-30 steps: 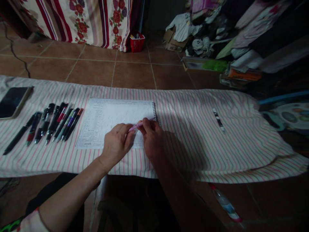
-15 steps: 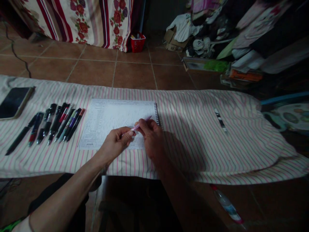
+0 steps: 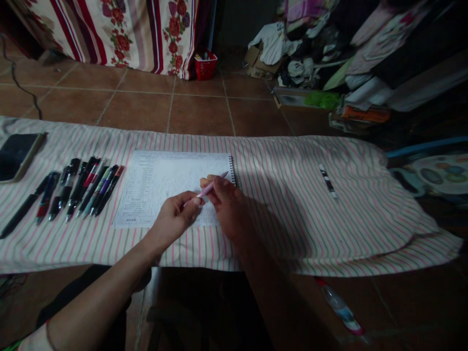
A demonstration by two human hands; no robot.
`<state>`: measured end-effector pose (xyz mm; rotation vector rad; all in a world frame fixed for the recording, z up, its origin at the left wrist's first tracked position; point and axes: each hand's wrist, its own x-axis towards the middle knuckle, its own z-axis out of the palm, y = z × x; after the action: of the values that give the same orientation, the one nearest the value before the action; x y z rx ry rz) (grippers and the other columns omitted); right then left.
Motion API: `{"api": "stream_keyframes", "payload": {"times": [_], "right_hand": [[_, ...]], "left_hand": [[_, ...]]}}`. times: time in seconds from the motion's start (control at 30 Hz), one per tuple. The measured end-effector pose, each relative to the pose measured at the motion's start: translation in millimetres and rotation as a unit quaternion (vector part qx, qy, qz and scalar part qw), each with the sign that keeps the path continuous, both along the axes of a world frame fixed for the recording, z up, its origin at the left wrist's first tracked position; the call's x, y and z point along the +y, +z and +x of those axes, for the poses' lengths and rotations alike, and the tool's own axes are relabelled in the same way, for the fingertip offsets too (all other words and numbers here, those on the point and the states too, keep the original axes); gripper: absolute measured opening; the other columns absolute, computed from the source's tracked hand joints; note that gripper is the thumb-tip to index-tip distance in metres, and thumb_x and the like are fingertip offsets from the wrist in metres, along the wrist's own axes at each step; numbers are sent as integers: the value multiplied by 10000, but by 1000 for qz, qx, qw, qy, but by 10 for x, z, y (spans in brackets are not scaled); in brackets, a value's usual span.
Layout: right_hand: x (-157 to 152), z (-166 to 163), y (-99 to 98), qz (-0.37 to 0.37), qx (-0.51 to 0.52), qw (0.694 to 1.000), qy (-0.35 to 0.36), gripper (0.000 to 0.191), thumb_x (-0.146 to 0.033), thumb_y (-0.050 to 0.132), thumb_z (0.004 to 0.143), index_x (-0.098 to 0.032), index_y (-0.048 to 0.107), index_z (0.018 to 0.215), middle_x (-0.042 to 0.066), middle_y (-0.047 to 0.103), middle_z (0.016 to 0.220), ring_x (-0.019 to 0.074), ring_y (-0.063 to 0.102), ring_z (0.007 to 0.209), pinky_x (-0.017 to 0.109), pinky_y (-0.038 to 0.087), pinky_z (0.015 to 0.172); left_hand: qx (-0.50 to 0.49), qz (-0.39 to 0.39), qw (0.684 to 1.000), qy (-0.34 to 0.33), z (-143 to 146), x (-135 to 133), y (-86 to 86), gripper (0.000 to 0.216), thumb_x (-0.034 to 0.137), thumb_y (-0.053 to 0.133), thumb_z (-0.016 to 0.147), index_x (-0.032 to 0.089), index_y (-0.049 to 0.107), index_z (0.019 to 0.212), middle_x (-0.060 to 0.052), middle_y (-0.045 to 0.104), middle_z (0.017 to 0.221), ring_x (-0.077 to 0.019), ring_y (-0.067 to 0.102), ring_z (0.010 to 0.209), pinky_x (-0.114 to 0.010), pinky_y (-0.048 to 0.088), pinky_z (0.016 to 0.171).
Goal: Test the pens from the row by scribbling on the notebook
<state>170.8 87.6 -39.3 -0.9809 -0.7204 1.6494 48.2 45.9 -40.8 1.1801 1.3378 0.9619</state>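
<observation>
A pink pen (image 3: 209,188) lies slanted across a spiral notebook (image 3: 161,183), its far end pointing up and to the right. My left hand (image 3: 173,218) holds the pen's near end between its fingertips. My right hand (image 3: 227,204) pinches the pen's middle between thumb and fingers, close to the notebook's spiral edge. Both hands are over the lower part of the page, hiding some of it. The page carries a printed form and dense faint writing, too small to read.
Several pens (image 3: 82,190) lie side by side on the striped cloth (image 3: 292,229), left of the notebook, beside a phone (image 3: 16,157). A single marker (image 3: 327,181) lies to the right. A plastic bottle (image 3: 338,307) lies on the tiled floor.
The pink pen now sticks out farther past my right hand, and my left hand has moved back toward its near end. The whole view has shifted slightly.
</observation>
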Motion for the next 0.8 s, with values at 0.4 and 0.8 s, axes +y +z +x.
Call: {"api": "stream_keyframes", "payload": {"times": [0.4, 0.8], "right_hand": [[-5, 7, 1, -29, 60, 996, 55, 235, -342, 725, 686, -198, 698, 869, 31, 742, 884, 174, 667, 947, 352, 482, 920], [-45, -143, -87, 5, -33, 999, 4, 219, -398, 682, 738, -197, 703, 823, 32, 735, 840, 165, 661, 882, 345, 481, 880]], "left_hand": [[-281, -126, 952, 8, -5, 15, 89, 292, 400, 616, 783, 119, 587, 709, 64, 349, 456, -46, 254, 427, -213, 131, 436], [-13, 13, 996, 93, 67, -62, -49, 304, 458, 567, 813, 164, 573, 734, 42, 435, 552, -78, 348, 492, -224, 258, 460]]}}
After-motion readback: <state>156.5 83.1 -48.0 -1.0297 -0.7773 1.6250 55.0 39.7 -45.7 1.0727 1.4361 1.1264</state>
